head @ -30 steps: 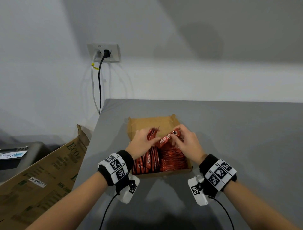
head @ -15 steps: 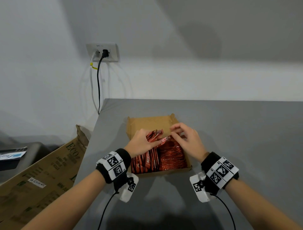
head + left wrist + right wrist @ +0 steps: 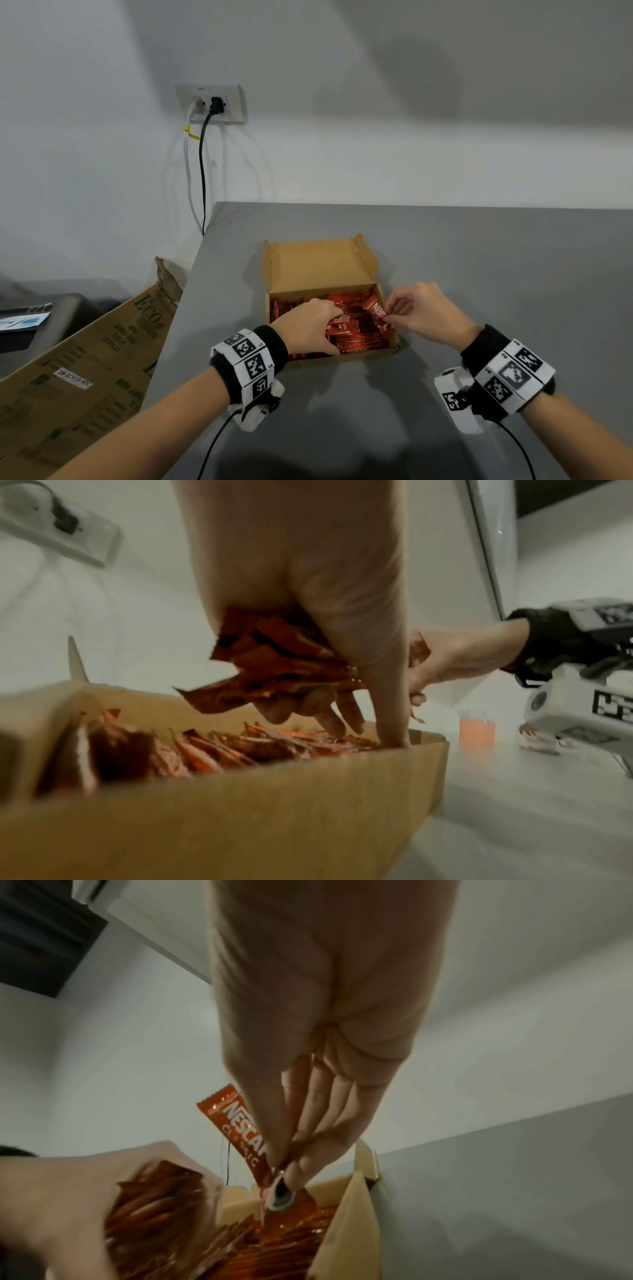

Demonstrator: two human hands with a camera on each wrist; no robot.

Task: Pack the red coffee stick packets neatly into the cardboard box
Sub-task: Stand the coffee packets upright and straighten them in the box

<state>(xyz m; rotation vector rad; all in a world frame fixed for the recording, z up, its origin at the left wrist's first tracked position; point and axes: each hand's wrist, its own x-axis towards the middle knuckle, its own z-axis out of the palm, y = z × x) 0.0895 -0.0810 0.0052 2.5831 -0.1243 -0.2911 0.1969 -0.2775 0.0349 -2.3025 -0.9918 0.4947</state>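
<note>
Since a second ago the right hand [image 3: 426, 317] has drawn back to the right edge of the box [image 3: 317, 265], thumb and fingertips [image 3: 291, 1167] pinching one red packet [image 3: 376, 313] by its end. The left hand [image 3: 308, 323] curls round a bunch of packets [image 3: 274, 666] above the near half of the box. More packets [image 3: 359, 337] fill the box, which sits on the grey table [image 3: 479, 274].

Both forearms are bare, with no sleeves. The left wrist wears a black band [image 3: 274, 346] wrapped by a white strap of square black-and-white code tags [image 3: 247, 359]; below it hangs a white camera block [image 3: 260, 407] trailing a thin black cable [image 3: 215, 442]. The right wrist carries the same set: black band [image 3: 479, 346], tagged strap [image 3: 513, 377], white block [image 3: 455, 401], cable [image 3: 517, 445].
</note>
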